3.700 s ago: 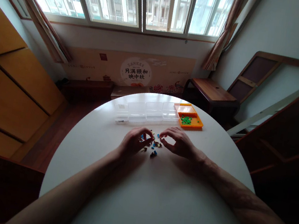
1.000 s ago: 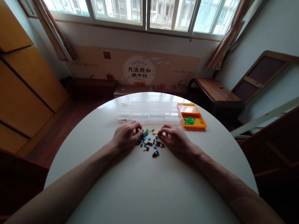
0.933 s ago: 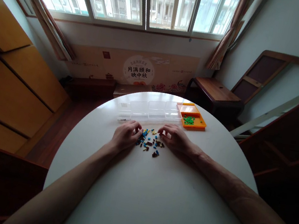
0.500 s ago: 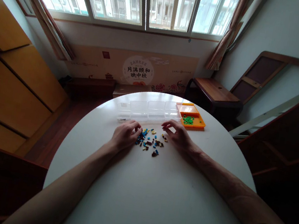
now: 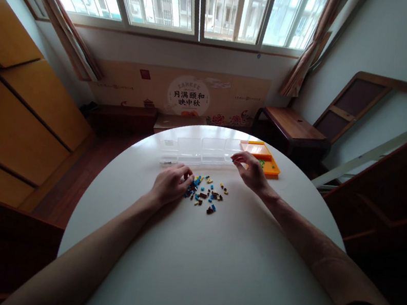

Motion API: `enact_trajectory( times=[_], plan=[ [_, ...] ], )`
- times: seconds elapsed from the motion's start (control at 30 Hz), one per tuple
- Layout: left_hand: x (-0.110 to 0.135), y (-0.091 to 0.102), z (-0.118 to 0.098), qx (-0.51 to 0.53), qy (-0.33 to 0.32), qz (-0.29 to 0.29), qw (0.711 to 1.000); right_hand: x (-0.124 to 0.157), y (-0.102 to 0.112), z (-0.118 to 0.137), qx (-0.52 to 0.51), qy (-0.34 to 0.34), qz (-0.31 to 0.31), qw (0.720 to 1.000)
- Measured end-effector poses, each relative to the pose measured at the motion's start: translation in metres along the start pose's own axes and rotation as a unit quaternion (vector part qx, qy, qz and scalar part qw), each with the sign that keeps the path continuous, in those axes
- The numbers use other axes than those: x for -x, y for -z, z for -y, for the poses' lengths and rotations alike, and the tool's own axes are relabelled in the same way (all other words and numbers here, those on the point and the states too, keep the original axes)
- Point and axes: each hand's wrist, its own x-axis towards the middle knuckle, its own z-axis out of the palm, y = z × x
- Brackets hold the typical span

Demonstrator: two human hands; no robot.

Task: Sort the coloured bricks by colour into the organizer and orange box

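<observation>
A loose pile of tiny building bricks (image 5: 203, 195), blue, yellow, dark brown and black, lies on the white round table (image 5: 185, 264). My left hand (image 5: 172, 184) rests at the pile's left edge with curled fingers touching it; what is inside them, if anything, is hidden. Beyond the pile, my right hand (image 5: 251, 173) is raised, thumb and fingertips pinching a small blue brick (image 5: 232, 160). Its fingertips are by the right end of a clear plastic compartment box (image 5: 199, 151). Behind that hand sits an orange box (image 5: 272, 172), partly covered, with green bricks showing in it.
Along the far wall leans a printed cardboard panel (image 5: 121, 81) under the window. A wooden chair (image 5: 294, 123) stands beyond the table at the right. Yellow cabinets (image 5: 18, 116) line the left side.
My right hand has moved up and away from the pile, towards the clear box, with a small blue brick now visible in its fingertips. My left hand has stayed in place.
</observation>
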Motion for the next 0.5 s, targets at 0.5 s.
enact_trajectory(
  times=[0.5],
  plan=[
    [-0.002,0.003,0.002,0.115,-0.011,0.014,0.993,-0.002,-0.015,0.02,0.103,0.107,0.119,0.982]
  ],
)
